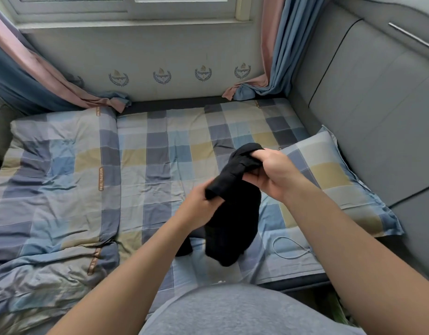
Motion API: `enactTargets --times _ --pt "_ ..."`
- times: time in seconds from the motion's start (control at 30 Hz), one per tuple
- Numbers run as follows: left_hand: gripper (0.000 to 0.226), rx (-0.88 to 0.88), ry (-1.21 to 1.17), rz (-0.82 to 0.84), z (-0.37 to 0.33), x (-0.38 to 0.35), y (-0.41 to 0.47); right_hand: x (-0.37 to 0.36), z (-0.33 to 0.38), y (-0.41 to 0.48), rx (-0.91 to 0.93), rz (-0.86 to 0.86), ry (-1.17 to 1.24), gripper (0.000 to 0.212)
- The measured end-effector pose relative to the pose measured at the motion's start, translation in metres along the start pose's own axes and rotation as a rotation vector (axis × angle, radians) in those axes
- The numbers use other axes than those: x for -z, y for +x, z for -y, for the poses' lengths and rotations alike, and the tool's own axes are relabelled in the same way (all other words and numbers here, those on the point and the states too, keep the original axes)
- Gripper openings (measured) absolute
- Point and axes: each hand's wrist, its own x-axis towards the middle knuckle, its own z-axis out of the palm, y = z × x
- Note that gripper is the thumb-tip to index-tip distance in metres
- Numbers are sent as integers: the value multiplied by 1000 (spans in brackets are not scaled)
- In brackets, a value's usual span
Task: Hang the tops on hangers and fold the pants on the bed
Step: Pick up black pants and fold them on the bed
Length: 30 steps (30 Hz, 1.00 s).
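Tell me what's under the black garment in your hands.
Only the checked sheet shows around the black garment, which the left hand and right hand grip; a white cord loop lies to its right. The patch straight beneath its hanging end is covered.

A brown strip (101,178) on the checked quilt (51,165) at the left of the bed (184,131) bears capitals that seem to read "BEAUTIFUL", the rest unclear, and the ship crests (162,75) on the far wall hold script too blurred to read.

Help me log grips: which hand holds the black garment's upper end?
The right hand grips the bunched top; the left hand holds the black garment lower.
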Motion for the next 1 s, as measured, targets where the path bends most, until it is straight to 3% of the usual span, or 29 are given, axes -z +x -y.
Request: enactTargets --times 0.17,0.37,0.5,0.6,0.73,0.8,0.87,1.0 --pt "17 116 -118 -240 -25 19 12 10 1 -6 -2 104 -36 21" --pt "37 504 -596 -469 -43 49 24 19 -23 -12 2 79 -247 10" --pt "44 578 -883 -491 -49 61 25 13 -57 -18 -49 123 -399 16" --pt "42 598 -1041 -457 -56 57 21 5 -82 -20 -10 189 -591 34" --pt "50 612 -1176 -363 -61 43 17 -7 -106 -16 78 207 -784 91" --pt "53 622 -1244 -332 -61 37 17 -10 -116 -13 111 160 -859 102" --pt "54 623 -1280 -293 -63 34 17 -9 -121 -9 125 83 -924 83" --pt "53 618 -1296 -257 -61 34 16 9 -124 0 182 -61 -1079 10"
